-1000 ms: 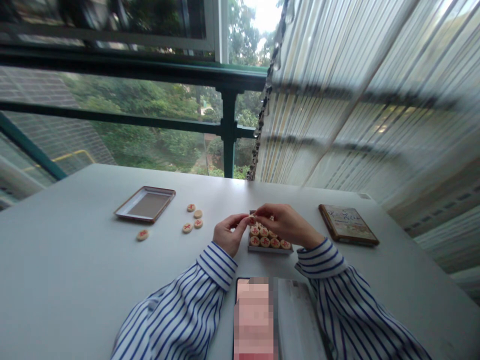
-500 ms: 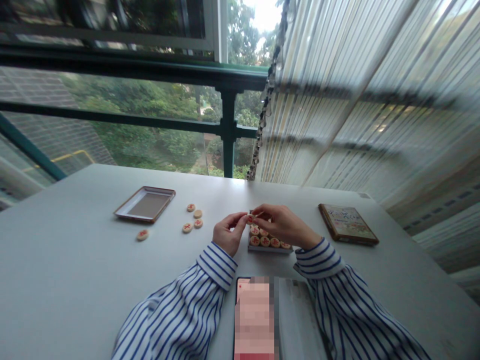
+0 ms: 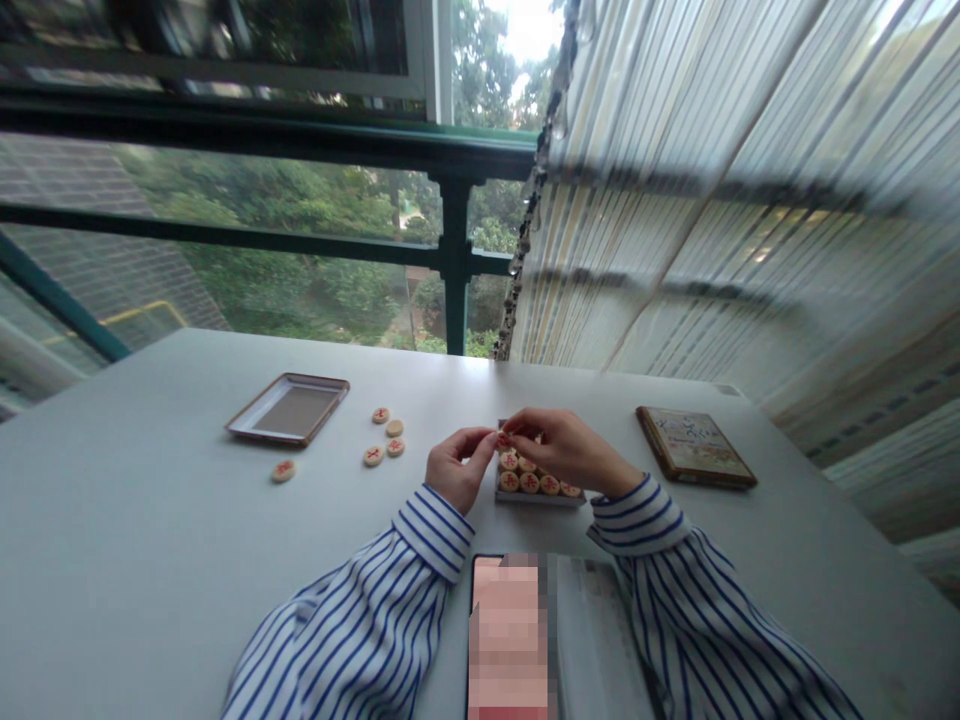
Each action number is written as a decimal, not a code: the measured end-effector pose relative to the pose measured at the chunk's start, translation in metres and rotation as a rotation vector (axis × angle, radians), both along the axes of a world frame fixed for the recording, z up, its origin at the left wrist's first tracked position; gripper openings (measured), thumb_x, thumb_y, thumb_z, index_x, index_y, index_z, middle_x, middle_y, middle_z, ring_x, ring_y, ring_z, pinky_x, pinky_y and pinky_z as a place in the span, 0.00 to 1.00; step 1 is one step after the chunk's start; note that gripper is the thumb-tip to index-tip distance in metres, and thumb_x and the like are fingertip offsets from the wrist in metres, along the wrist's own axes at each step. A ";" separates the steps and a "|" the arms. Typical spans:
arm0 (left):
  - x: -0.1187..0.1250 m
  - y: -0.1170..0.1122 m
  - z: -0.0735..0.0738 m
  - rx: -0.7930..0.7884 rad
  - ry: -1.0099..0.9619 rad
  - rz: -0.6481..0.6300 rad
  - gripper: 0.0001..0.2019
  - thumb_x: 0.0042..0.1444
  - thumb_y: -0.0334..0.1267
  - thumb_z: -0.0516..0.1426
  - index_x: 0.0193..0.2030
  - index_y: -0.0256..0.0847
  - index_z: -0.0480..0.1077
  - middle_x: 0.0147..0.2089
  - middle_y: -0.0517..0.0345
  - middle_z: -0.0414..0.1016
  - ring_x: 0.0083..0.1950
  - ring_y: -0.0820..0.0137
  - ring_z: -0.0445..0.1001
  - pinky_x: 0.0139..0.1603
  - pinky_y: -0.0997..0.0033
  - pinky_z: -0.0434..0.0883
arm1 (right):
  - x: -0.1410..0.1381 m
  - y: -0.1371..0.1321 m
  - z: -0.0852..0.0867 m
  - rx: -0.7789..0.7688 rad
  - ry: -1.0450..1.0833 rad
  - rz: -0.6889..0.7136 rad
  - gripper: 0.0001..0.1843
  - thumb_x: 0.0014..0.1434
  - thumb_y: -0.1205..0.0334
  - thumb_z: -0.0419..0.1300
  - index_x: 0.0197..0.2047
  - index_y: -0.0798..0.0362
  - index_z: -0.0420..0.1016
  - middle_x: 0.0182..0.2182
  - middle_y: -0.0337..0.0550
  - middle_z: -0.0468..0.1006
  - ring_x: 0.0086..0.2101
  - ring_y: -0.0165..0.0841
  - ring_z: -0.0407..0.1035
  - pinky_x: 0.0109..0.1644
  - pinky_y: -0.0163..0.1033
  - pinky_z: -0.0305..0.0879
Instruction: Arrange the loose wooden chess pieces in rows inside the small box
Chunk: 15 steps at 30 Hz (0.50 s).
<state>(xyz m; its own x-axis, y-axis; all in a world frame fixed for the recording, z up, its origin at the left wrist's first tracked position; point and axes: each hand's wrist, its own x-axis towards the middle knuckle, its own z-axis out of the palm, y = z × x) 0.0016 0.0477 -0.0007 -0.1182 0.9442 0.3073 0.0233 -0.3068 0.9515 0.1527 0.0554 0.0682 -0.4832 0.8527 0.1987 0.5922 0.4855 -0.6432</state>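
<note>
Above the back left part of a small box (image 3: 541,500), my two hands meet fingertip to fingertip. A round xiangqi piece (image 3: 503,439) with a red character is pinched between them. My left hand (image 3: 459,462) is closed on its left side, thumb and forefinger together. From the right, my right hand (image 3: 561,448) grips the same piece and covers much of the box. Red-marked xiangqi pieces (image 3: 529,483) lie in rows inside the box; those under my right hand are hidden.
Left of my hands lie several loose pieces (image 3: 373,456), one showing a blank face, and another piece (image 3: 283,470) farther left. Behind it rests a shallow tin lid (image 3: 301,441). A closed decorated tin (image 3: 697,446) is at the right. A phone (image 3: 508,640) lies between my forearms.
The piece between my fingertips has shifted slightly, its red face now a bit lower and to the right. My hands stay in the same place, and the other things have not moved.
</note>
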 end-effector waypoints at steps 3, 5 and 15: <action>0.000 -0.001 0.001 -0.015 -0.013 -0.014 0.11 0.46 0.42 0.59 0.31 0.35 0.73 0.27 0.55 0.76 0.28 0.71 0.73 0.32 0.72 0.72 | 0.001 0.000 0.001 -0.006 0.004 0.004 0.11 0.54 0.62 0.53 0.38 0.55 0.74 0.30 0.43 0.78 0.29 0.28 0.69 0.32 0.32 0.63; 0.000 -0.001 0.002 -0.023 -0.024 -0.030 0.11 0.46 0.42 0.59 0.31 0.35 0.73 0.26 0.56 0.76 0.27 0.72 0.73 0.31 0.72 0.72 | 0.001 0.000 0.001 -0.013 0.011 0.015 0.11 0.54 0.63 0.53 0.38 0.55 0.74 0.30 0.43 0.78 0.30 0.28 0.69 0.33 0.32 0.63; 0.001 -0.001 0.004 -0.070 -0.079 -0.104 0.12 0.46 0.42 0.59 0.33 0.34 0.74 0.28 0.54 0.77 0.28 0.71 0.74 0.31 0.72 0.72 | 0.002 0.001 0.000 0.030 -0.007 0.001 0.11 0.55 0.63 0.53 0.36 0.54 0.75 0.29 0.41 0.77 0.29 0.28 0.68 0.33 0.32 0.61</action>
